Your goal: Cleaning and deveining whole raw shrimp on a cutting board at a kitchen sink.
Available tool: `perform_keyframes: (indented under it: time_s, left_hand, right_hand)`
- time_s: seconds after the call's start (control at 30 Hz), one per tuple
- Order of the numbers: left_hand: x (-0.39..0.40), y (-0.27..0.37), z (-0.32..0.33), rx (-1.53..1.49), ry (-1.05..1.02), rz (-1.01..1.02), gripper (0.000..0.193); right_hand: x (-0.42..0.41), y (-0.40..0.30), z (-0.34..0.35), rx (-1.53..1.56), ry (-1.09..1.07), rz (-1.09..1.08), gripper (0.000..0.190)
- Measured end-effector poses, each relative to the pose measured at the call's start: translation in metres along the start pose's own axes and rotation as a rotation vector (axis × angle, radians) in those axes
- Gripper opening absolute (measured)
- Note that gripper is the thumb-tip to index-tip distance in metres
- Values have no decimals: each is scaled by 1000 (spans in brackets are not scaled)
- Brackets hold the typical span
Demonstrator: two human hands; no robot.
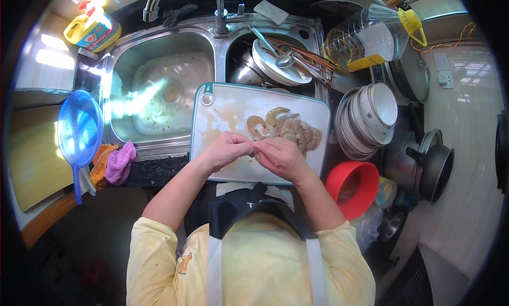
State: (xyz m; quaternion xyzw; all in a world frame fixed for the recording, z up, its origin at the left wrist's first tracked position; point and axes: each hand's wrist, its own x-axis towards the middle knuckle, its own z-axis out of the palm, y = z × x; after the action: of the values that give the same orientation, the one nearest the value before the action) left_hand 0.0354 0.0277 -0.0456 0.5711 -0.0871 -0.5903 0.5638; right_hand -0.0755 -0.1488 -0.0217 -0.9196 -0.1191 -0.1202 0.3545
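A white cutting board with a green rim [222, 107] lies partly over the double sink in front of me. On its right half is a pile of raw shrimp [292, 128]. My left hand [228, 150] and my right hand [281, 157] meet above the near middle of the board, just beside the pile. Thumbs and fingertips are pinched together around something small, apparently a shrimp, mostly hidden by the fingers. Brownish liquid wets the board's left part.
The steel sink basin [175, 67] is at the left, with a blue strainer [79, 127] and cloths [119, 163] nearby. White plates [274, 63] fill the right basin. Stacked bowls [368, 115], a red bowl [352, 188] and an oil bottle [358, 43] stand right.
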Motion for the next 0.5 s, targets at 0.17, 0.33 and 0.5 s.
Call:
perform_keyframes:
  time_s: [0.17,0.33,0.5]
  left_hand:
    - [-1,-3,7,-33,29,9,17]
    - [-1,-5,10,-30,51,-10,16]
    - [1,-11,11,-126,35,14,16]
  right_hand:
    - [-2,-2,8,20,47,17,27]
    - [-2,-2,13,43,102,20,24]
    - [-6,-1,19,170,156,97,20]
